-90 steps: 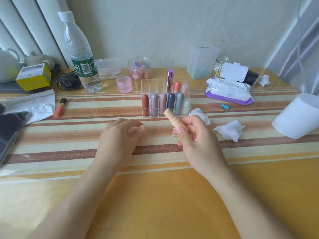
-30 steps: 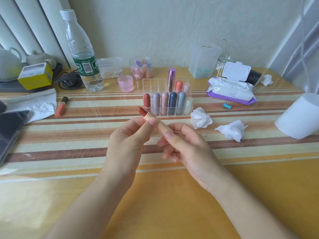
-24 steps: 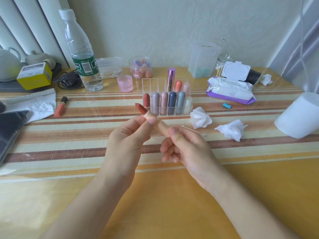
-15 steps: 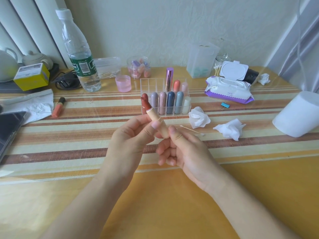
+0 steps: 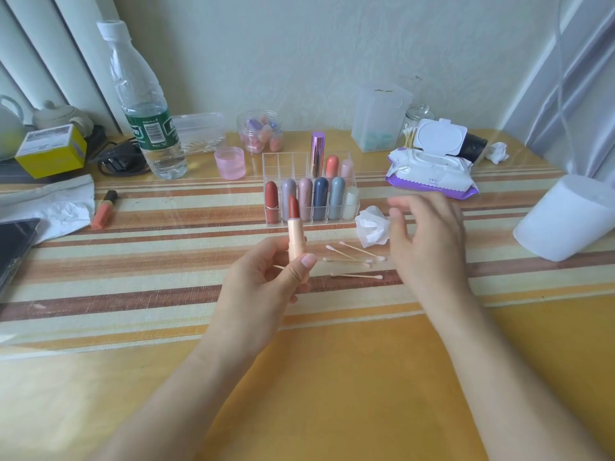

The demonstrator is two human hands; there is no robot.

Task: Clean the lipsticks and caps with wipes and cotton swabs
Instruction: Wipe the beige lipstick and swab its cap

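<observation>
Worktop point(image 5: 100, 294) set against a pale wall, striped cloth across the back and middle, plain yellow toward the near edge. Item in hand: one lipstick point(image 5: 295, 239), peach tube upright, dark red bullet wound out, held by the left hand point(image 5: 263, 287). The grip is closed round the lower tube with the thumb across the front, and the base is hidden among the fingers. Right hand point(image 5: 427, 241): grip slack, fingers spread, holding nothing, just right of a crumpled wipe point(image 5: 372, 226). It is blurred, so contact with the cloth cannot be told. Between the hands: several cotton swabs point(image 5: 352, 259) lying loose on the stripes, one partly hidden behind the left fingers. Behind the lipstick: clear organiser point(image 5: 283, 164), capped lipsticks along its front row and three more in the rear right cells. The raised bullet overlaps its front wall. Rear right: wipes pack point(image 5: 429, 174), its lid flipped up and covering part of a glass jar point(image 5: 416, 114). Rear left: water bottle point(image 5: 146, 104) and pink cup point(image 5: 230, 163). Open room: broadest on the yellow near band under the forearms, and also on the stripes between the left hand and an orange lip tube point(image 5: 104, 207). Edges: paper roll point(image 5: 565, 217) at far right, reaching the frame border, and a dark screen point(image 5: 13, 247) cut off at left.
</observation>
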